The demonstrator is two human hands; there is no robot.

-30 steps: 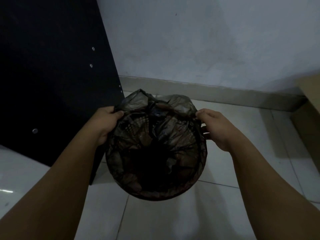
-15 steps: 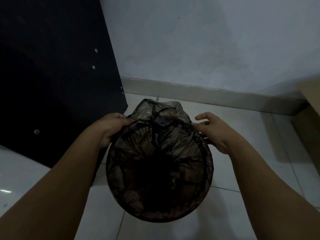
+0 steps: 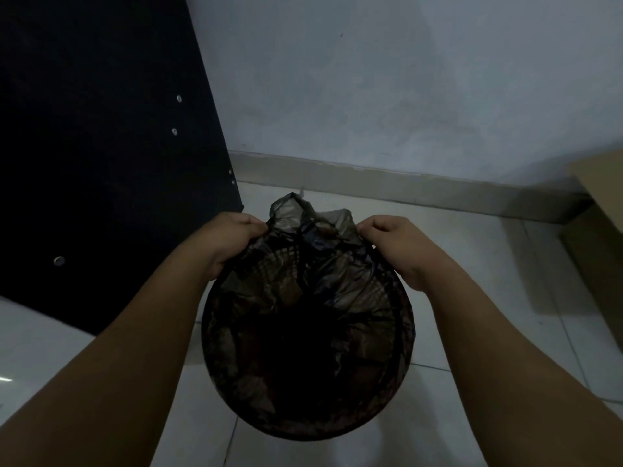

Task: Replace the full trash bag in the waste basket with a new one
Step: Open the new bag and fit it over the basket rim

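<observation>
Trash bag (image 3: pixel 313 227) pinched between both hands.

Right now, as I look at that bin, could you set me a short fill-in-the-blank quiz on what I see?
The trash bag sits ____ the waste basket. It is pinched at its far edge by ____ hands, the left hand and the right hand. The black panel stands on the basket's ____ side. The floor is laid with pale ____.
Missing words: inside; two; left; tiles.
</observation>
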